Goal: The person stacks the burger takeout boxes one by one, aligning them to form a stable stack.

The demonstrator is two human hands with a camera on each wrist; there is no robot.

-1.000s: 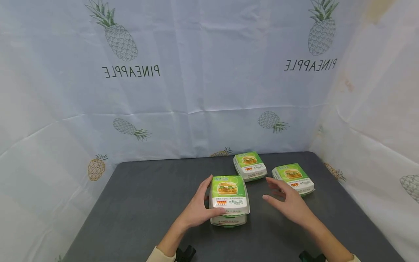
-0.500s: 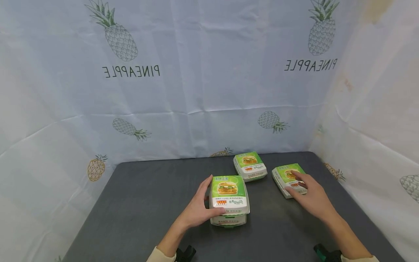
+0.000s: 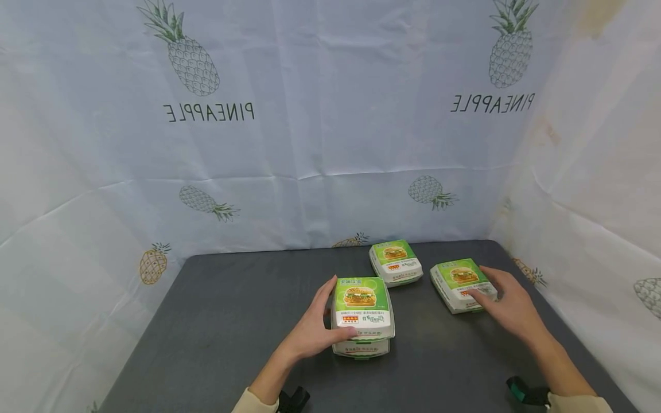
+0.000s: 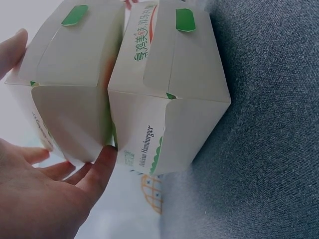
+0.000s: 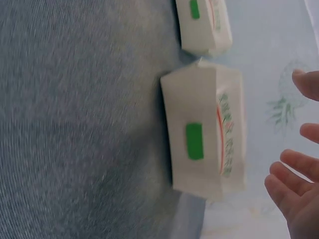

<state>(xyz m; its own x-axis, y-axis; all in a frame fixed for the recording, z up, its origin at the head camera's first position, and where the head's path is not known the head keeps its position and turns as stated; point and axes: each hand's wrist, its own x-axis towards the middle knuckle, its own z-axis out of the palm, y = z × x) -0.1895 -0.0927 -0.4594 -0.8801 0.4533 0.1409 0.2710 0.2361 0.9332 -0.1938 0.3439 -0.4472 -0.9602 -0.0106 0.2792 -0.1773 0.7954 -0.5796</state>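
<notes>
Two hamburger boxes stand stacked in the middle of the table in the head view. The upper hamburger box (image 3: 360,304) has a green and white lid with a burger picture; the lower box (image 3: 361,347) shows only its front. My left hand (image 3: 308,330) grips the upper box, thumb at the front and fingers along its left side. In the left wrist view the fingers (image 4: 102,167) touch that box near the seam with the lower box (image 4: 164,74). A third hamburger box (image 3: 463,284) lies to the right. My right hand (image 3: 508,304) hovers at its right side, fingers spread, apart from it in the right wrist view.
Another hamburger box (image 3: 395,263) sits behind the stack, near the back edge of the dark grey table (image 3: 248,321). A pale curtain with pineapple prints (image 3: 310,126) closes off the back and both sides.
My right hand has moved right, from the gap beside the stack across the right-hand box to its far side. My left hand and the boxes stay where they were.
</notes>
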